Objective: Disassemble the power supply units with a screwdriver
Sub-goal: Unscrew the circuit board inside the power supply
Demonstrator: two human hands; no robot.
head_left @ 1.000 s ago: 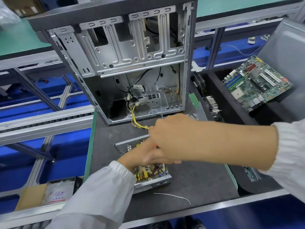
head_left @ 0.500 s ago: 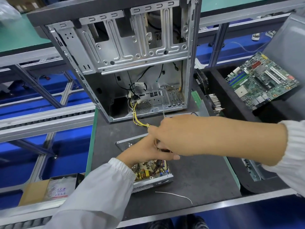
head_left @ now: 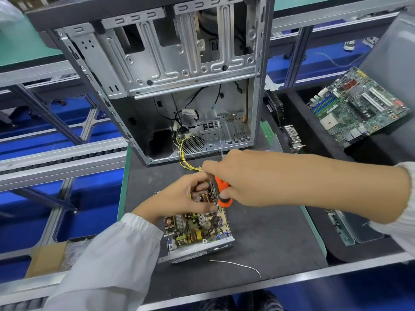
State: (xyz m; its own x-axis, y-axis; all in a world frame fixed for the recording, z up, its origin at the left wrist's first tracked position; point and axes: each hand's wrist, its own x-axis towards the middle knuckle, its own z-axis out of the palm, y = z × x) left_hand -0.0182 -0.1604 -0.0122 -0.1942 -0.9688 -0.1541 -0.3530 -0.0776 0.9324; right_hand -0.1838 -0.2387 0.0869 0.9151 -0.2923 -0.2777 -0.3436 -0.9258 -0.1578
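Note:
An opened power supply unit point(head_left: 197, 234) lies on the dark mat, its circuit board with coils and capacitors exposed. My left hand point(head_left: 179, 198) grips the far part of the unit, fingers curled over its components. My right hand point(head_left: 233, 176) reaches in from the right and grips an orange-handled screwdriver point(head_left: 221, 191), held upright over the unit's far right side; its tip is hidden. Yellow wires point(head_left: 186, 158) run from the unit into the case behind.
An empty metal computer case point(head_left: 179, 70) stands at the back of the mat point(head_left: 269, 232). A motherboard point(head_left: 357, 108) lies in a dark tray at right. A loose white wire point(head_left: 235, 264) lies near the front edge. A cardboard box point(head_left: 48, 259) sits lower left.
My right hand has lifted slightly, so the orange screwdriver handle now shows. My left hand has curled further over the unit's far end.

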